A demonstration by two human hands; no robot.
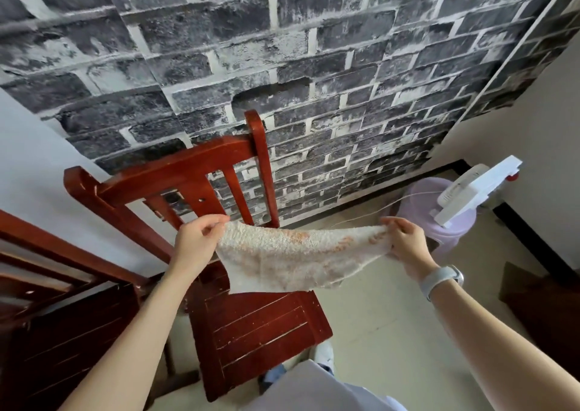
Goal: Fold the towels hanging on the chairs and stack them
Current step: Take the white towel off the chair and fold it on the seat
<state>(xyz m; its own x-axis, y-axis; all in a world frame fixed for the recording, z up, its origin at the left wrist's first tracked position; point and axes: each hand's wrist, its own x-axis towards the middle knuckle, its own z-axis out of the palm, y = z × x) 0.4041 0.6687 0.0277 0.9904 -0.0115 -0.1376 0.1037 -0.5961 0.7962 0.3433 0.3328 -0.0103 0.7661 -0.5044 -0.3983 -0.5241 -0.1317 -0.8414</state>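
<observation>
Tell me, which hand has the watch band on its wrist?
The right hand, pinching the towel end nearest the purple bin. The left hand has a bare wrist.

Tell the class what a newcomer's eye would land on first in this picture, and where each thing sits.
At centre, a white towel with orange blotches hangs stretched in the air, pinched at its top corners by the left hand and right hand. Behind and below it stands a red wooden chair, its back bare. A dark brick-pattern wall fills the upper half.

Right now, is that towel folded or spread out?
Spread out: the towel hangs stretched between the left hand and right hand.
</observation>
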